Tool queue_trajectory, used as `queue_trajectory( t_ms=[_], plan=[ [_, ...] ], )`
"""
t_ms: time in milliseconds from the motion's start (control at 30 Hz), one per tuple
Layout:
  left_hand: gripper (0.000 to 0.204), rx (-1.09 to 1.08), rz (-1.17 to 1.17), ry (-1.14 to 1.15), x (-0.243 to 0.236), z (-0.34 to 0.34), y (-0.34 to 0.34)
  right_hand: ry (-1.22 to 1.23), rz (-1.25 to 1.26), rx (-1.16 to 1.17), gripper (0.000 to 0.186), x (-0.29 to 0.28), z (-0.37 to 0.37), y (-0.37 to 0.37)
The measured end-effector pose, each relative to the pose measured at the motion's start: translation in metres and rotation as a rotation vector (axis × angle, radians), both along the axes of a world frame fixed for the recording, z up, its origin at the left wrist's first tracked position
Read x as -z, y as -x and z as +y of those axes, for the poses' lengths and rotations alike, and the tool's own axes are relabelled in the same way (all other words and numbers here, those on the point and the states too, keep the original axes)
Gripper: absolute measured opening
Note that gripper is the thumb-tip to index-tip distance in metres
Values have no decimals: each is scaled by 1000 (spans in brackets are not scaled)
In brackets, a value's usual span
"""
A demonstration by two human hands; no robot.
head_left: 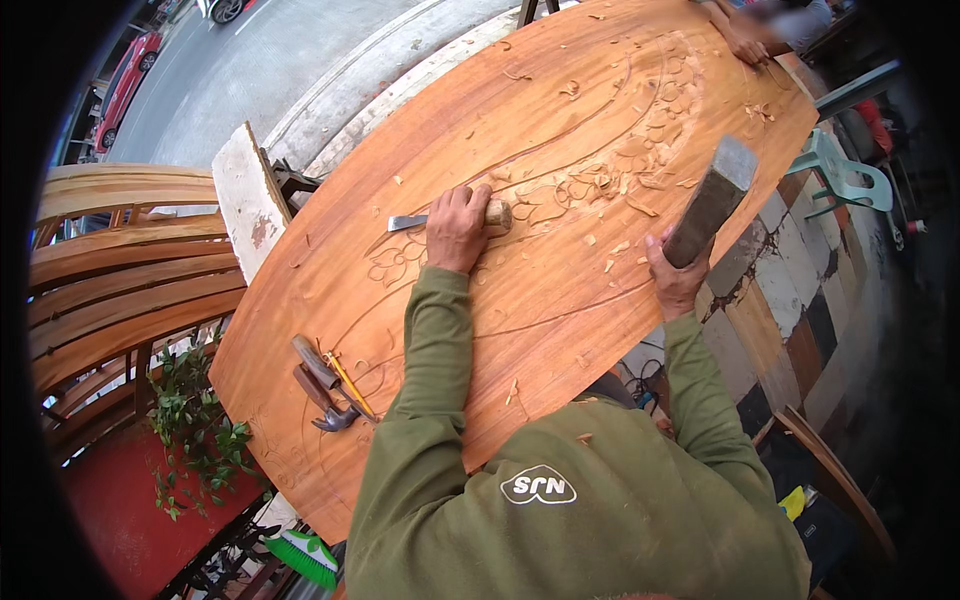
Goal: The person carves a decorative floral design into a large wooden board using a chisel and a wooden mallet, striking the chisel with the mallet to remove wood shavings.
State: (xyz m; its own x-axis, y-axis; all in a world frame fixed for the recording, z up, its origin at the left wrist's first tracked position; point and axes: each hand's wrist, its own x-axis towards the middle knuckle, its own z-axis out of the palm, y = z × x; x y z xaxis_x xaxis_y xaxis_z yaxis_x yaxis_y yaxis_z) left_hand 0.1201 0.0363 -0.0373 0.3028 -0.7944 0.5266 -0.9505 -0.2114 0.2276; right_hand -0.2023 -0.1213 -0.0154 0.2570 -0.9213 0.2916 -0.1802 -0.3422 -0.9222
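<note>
My left hand (pixel 455 230) grips a chisel (pixel 405 223) lying low across the wooden panel (pixel 550 350), its flat metal blade pointing left and wooden handle end showing right. Carved floral lines (pixel 390 262) and curled shavings surround it. In my right hand (pixel 676 278), near the panel's right edge, is a heavy, dark rectangular mallet (pixel 712 195), angled up and away. A claw hammer (pixel 334 420), a yellow pencil (pixel 356 386) and another wooden-handled tool (pixel 315 362) rest on the panel's lower left.
Another person's hand (pixel 745 45) is at the panel's far right corner. Slatted wooden furniture (pixel 130 270), a plant (pixel 195 420) and a green broom (pixel 305 555) are at left. A pale green plastic chair (pixel 845 180) stands right on tiled floor. A road with vehicles lies beyond.
</note>
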Motion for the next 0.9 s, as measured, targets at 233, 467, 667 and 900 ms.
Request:
queue_trajectory(
  t_ms=[233,467,667,900],
  plan=[
    [38,-205,266,-311,-31,-37,9,68,65,-14,58,13,-7,10],
    [37,-171,198,-462,-30,-58,6,45,118,-58,65,-3,-6,10],
    [42,-220,233,-478,-31,-43,2,-25,28,-189,65,-4,-8,7],
    [47,-271,577,-508,-78,-70,70,-93,-54,-243,68,-6,-35,16]
  ],
)
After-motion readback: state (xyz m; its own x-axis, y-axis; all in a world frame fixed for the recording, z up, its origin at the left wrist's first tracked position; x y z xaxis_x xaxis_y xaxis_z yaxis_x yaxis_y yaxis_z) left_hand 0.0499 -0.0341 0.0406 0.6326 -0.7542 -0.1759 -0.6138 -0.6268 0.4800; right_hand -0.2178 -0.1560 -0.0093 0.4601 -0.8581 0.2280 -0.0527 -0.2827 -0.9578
